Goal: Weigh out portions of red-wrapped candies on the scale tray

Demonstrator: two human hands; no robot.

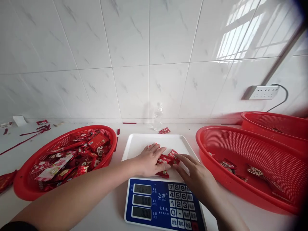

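On the white pan (183, 142) of a digital scale lie several small red candy packets (163, 160). My left hand (150, 160) reaches over them from the left, its fingers and thumb curved around the packets. From the right comes my right hand (196, 171), thumb and index finger closing on the end of a red packet (173, 155). Parts of the packets are hidden under my left fingers. Below the hands, the scale's blue panel (162, 207) carries number keys and three small displays.
A red basket (21, 183) full of red packets stands at left. Another red basket (204, 134) at right holds a few packets, with one more red basket (247, 115) behind it. A clear bottle (158, 117) stands by the tiled wall. Ribbon strips (33, 133) lie far left.
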